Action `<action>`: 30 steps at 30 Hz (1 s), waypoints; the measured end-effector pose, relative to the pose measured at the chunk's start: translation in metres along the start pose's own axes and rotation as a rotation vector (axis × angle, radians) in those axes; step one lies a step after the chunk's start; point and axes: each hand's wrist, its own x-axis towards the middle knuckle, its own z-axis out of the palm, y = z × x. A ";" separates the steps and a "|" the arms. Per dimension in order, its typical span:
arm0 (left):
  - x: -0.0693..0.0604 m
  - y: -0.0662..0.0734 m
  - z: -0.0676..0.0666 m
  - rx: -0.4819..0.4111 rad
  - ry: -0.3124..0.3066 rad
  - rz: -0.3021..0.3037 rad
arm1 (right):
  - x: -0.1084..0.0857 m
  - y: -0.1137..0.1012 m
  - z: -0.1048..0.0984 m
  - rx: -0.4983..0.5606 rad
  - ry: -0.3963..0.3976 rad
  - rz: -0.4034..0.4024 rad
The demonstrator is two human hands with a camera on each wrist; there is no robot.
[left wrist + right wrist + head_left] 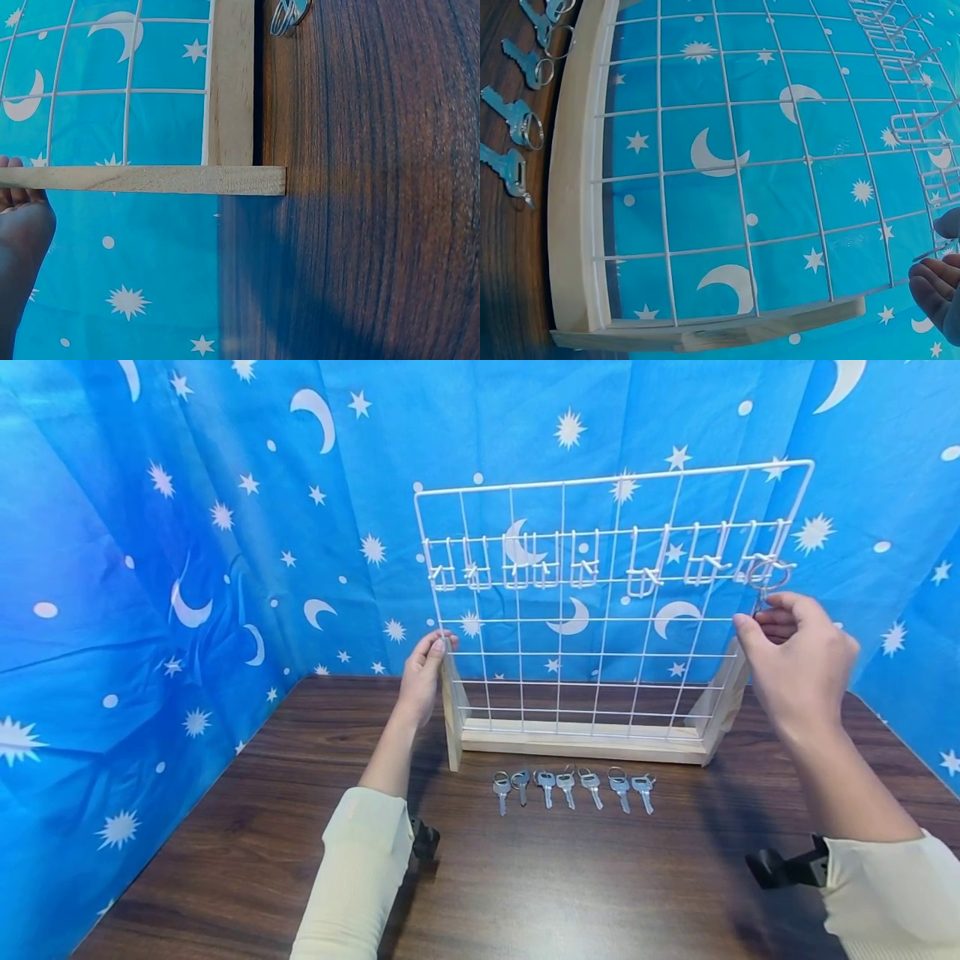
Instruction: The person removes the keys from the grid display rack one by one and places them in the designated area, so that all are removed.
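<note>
A white wire grid rack [558,620] with wooden sides stands upright on the table, a row of white hooks [585,572] hung across its upper part. My left hand [422,681] grips the left wooden side [451,710] near its top. With thumb and fingers, my right hand [806,664] pinches a key [761,602], mostly hidden by the fingers. The ring [768,575] of that key overlaps the rightmost hook in the head view; whether it is on the hook I cannot tell. Only fingertips and a sliver of the key [930,253] show in the right wrist view.
Several silver keys [589,779] with rings lie in a row on the dark wooden table [570,893], just before the rack's wooden base bar [585,742]. A blue cloth [360,460] with moons and stars hangs behind and at both sides.
</note>
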 end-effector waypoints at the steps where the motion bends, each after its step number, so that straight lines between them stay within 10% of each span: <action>1: 0.000 0.000 0.000 -0.003 -0.002 -0.001 | 0.001 -0.001 0.000 0.006 0.001 0.000; 30: 0.001 -0.001 0.000 -0.018 -0.004 0.010 | 0.007 -0.009 0.002 0.089 0.083 0.007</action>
